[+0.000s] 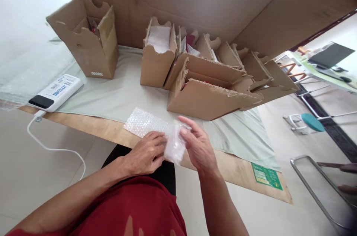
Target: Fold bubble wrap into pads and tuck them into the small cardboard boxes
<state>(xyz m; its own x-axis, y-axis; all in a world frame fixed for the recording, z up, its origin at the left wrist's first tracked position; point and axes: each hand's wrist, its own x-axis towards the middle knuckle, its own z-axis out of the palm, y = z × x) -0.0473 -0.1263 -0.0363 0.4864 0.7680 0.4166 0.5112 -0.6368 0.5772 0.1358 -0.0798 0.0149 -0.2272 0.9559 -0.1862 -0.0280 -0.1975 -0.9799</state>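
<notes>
A small bundle in clear bubble wrap (175, 145) stands tilted at the table's front edge; what is inside cannot be made out. My right hand (199, 146) grips it from the right, thumb on the near face and fingers behind. On the left, my left hand (147, 152) is closed, its curled fingertips at the bundle's left side and on the wrap there. A flat strip of bubble wrap (143, 120) lies on the cloth beyond the left hand and runs toward the bundle.
Several cardboard boxes (156, 63) holding packets stand along the back, a longer box (212, 98) nearest. Another box (95, 50) stands back left. A white power bank (60, 91) with a cable lies left, beside a pile of bubble wrap (25, 68). A stool (312, 122) is at right.
</notes>
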